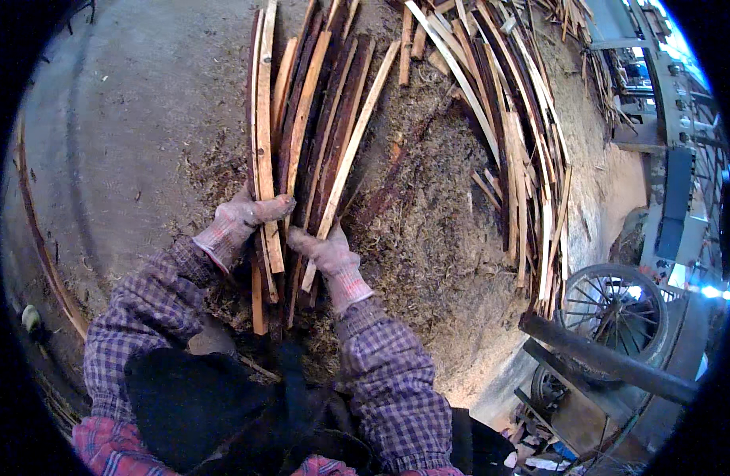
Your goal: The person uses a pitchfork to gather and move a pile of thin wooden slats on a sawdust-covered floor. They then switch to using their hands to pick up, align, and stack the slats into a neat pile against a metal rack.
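Observation:
Long, narrow wooden strips (pixel 305 103), some pale and some dark with bark, run away from me in a loose bundle. My left hand (pixel 244 224), in a dirty pale work glove, is closed round the strips on the left side, its thumb lying across a light one. My right hand (pixel 333 260), gloved alike, grips the right side of the bundle, with a pale strip (pixel 357 139) passing through its hold. The near ends of the strips stick out between my wrists. My palms hide how many strips each hand holds.
A larger pile of strips (pixel 524 151) lies to the right. Bark shreds and sawdust (pixel 428 262) cover the ground. At the right stand a spoked wheel (pixel 611 311), a dark metal pipe (pixel 607 358) and a metal frame (pixel 674 198). A long thin strip (pixel 44 246) lies far left.

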Motion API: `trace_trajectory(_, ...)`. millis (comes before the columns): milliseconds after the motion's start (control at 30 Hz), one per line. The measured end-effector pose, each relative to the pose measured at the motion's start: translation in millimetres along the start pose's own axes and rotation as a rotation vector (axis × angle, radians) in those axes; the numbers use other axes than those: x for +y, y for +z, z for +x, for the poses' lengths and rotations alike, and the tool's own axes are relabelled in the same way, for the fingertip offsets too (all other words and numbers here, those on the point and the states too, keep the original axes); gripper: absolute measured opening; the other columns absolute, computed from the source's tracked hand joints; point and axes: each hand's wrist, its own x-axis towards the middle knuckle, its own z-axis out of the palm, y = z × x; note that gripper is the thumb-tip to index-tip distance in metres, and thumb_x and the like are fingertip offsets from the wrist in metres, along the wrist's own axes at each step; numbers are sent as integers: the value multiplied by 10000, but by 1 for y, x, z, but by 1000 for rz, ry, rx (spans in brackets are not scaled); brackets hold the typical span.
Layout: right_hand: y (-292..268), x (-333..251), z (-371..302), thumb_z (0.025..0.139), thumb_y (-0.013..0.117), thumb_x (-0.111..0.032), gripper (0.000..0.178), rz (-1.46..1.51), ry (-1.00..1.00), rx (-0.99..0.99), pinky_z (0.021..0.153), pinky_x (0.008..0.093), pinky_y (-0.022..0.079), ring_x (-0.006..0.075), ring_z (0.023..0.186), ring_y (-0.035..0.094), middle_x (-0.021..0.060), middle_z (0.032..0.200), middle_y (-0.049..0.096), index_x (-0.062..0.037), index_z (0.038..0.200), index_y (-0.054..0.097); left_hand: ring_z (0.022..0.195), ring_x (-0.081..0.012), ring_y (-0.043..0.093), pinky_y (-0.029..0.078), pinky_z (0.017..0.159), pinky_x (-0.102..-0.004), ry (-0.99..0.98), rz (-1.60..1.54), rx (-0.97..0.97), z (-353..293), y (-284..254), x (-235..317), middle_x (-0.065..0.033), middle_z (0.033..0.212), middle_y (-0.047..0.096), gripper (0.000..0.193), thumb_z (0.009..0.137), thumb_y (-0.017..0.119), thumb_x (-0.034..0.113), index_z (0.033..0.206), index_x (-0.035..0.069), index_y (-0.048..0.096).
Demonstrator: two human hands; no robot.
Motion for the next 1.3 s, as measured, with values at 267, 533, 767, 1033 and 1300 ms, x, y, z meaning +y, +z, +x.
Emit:
trace_trajectory(267, -23, 49, -98, 768, 615, -96, 432, 623, 89, 51, 775, 317, 488, 189, 875, 582, 87, 996, 581, -9, 1164, 464, 913, -198, 582, 476, 813, -334, -131, 93, -243, -37, 19, -53, -84, 1025, 599, 521, 716, 707, 173, 1163, 16, 491)
trace_trajectory(533, -19, 99, -94, 751, 611, -78, 433, 669, 23, -133, 802, 318, 477, 195, 901, 590, 95, 1063, 575, 18, 1151, 476, 889, -172, 575, 481, 805, -324, -4, 165, -304, -43, 4, -57, -63, 1010, 600, 609, 637, 790, 156, 1151, 36, 487)
trace_trajectory(767, 44, 188, -75, 836, 405, -431, 585, 1192, 239, -44, 719, 426, 458, 309, 822, 509, 206, 1089, 504, -5, 1237, 394, 854, -161, 577, 490, 757, -321, -16, 179, -163, -79, -11, -49, -66, 994, 607, 698, 574, 816, 173, 1166, 28, 476)
trace_trajectory(1033, 50, -10, -119, 745, 639, -108, 637, 603, -270, -61, 915, 340, 393, 215, 1066, 485, 106, 1214, 475, -40, 1291, 319, 893, -159, 557, 467, 797, -306, 29, 318, -168, -93, 7, 5, -70, 1013, 580, 684, 606, 783, 154, 1182, 9, 445)
trace_trajectory(1300, -13, -96, -16, 704, 633, -440, 762, -642, -448, 431, 1008, 359, 300, 346, 1204, 352, 204, 1301, 363, -11, 1268, 352, 750, -158, 608, 506, 710, -270, 335, 321, -17, 7, 38, 40, -67, 831, 629, 305, 766, 645, 191, 987, -8, 578)
